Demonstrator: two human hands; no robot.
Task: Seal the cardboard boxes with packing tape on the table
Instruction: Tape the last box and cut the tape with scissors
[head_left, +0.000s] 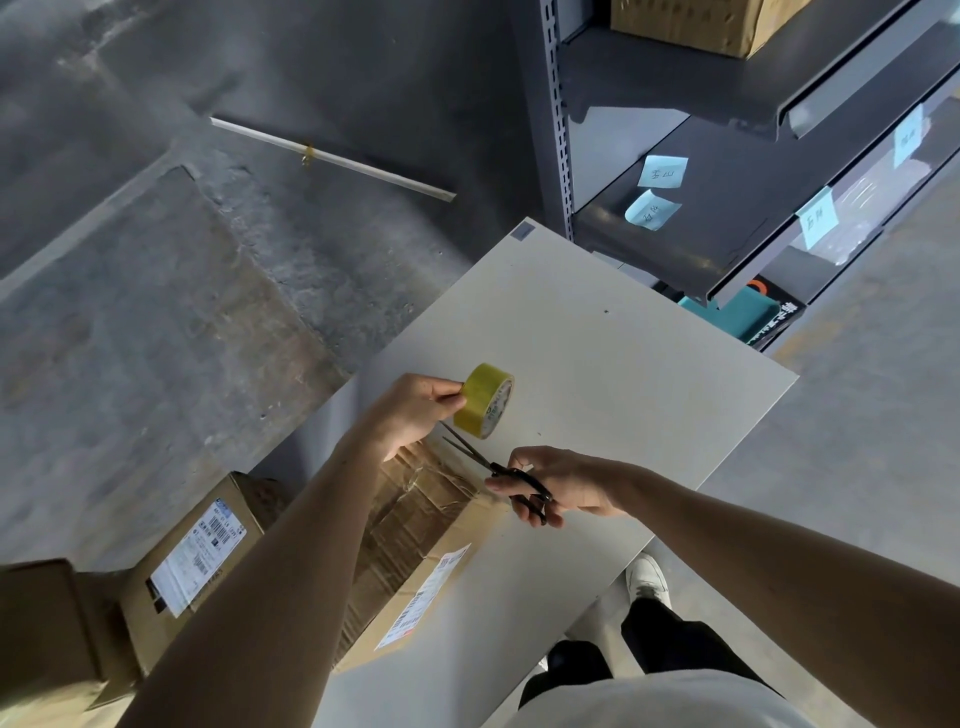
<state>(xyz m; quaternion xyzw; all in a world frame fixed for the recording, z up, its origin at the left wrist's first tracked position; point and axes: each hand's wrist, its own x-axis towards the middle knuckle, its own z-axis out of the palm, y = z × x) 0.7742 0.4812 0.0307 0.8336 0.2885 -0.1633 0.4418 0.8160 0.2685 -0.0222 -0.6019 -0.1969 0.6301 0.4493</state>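
A cardboard box (415, 525) with a shipping label lies on the white table (597, 364), partly hidden under my left forearm. My left hand (410, 410) pinches a yellowish roll of packing tape (484, 400) and holds it just above the box's far end. A strip of tape seems to run from the roll down to the box top. My right hand (556, 486) grips black scissors (498, 470) by the handles. Their blades are apart and point at the stretch of tape below the roll.
More cardboard boxes (197, 556) stand on the floor left of the table. A grey metal shelf rack (727, 171) with blue notes rises behind the table's far right. A white bar (332, 156) lies on the concrete floor. My shoe (647, 579) shows below the table edge.
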